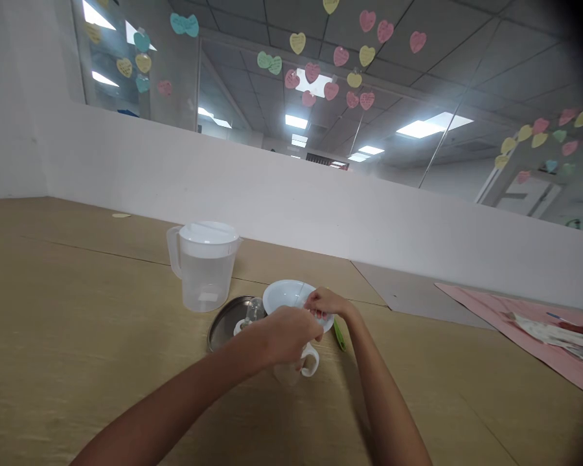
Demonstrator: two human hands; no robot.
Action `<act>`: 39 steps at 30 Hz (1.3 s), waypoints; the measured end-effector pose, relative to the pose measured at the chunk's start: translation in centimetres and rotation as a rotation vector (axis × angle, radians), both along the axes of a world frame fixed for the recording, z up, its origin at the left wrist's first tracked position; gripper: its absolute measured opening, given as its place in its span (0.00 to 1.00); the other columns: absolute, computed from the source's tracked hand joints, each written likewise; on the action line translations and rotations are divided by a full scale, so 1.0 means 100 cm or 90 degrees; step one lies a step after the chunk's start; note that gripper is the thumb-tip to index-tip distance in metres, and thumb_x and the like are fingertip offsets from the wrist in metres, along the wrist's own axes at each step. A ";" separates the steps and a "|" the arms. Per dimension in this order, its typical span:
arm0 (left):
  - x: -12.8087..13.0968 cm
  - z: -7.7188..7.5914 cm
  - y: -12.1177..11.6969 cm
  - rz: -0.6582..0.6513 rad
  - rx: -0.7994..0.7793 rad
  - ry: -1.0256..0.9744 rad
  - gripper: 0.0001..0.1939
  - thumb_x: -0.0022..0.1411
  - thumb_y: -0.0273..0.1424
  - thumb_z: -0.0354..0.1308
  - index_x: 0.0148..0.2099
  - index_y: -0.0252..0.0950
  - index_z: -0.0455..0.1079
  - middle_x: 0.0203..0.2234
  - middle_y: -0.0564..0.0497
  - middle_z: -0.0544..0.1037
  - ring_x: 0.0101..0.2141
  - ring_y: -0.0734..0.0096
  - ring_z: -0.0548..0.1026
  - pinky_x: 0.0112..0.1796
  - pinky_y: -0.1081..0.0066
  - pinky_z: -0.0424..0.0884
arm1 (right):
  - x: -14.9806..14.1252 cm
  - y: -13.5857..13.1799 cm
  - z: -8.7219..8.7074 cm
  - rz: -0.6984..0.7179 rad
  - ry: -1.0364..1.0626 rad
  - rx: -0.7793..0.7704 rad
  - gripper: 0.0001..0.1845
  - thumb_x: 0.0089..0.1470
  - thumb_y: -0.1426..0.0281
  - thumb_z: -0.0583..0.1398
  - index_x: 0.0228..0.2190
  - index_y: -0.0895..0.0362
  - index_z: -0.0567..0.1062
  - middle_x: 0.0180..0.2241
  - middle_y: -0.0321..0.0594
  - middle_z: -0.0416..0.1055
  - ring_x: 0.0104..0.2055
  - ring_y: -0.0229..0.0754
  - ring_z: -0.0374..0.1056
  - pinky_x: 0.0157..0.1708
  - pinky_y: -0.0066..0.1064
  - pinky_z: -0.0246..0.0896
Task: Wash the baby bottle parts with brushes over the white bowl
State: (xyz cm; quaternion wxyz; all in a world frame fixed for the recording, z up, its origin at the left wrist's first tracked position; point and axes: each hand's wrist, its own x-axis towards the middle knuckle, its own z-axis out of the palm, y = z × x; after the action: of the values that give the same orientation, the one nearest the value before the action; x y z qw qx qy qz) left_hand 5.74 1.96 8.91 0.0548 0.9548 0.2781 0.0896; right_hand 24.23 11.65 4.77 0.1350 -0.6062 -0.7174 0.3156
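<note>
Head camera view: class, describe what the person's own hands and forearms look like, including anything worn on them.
The left hand and right hand are bare, with no gloves. The left forearm and right forearm show no sleeve, watch or bracelet. Whether there are rings cannot be told.

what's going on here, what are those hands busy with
A person is working with both bare hands at a table. The right hand is at the rim of a white bowl, its fingers over the inside. The left hand is beside it, above a white handle; whether it grips anything is hidden. A lidded pitcher stands to the left, near a round metal tray, and something green lies by the bowl.
</note>
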 end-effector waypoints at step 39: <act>-0.052 0.002 0.078 0.337 -0.162 0.118 0.11 0.39 0.20 0.53 0.27 0.32 0.72 0.23 0.44 0.76 0.23 0.65 0.71 0.26 0.70 0.64 | -0.030 -0.067 0.065 0.269 0.110 -0.035 0.13 0.44 0.63 0.61 0.30 0.59 0.70 0.27 0.38 0.71 0.29 0.37 0.66 0.23 0.24 0.62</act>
State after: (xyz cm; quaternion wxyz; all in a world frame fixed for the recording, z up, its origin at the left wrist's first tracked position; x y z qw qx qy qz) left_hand 0.57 9.76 9.06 0.1227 0.8389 0.5298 -0.0224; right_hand 21.27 4.90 11.28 0.1103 -0.4169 -0.8054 0.4067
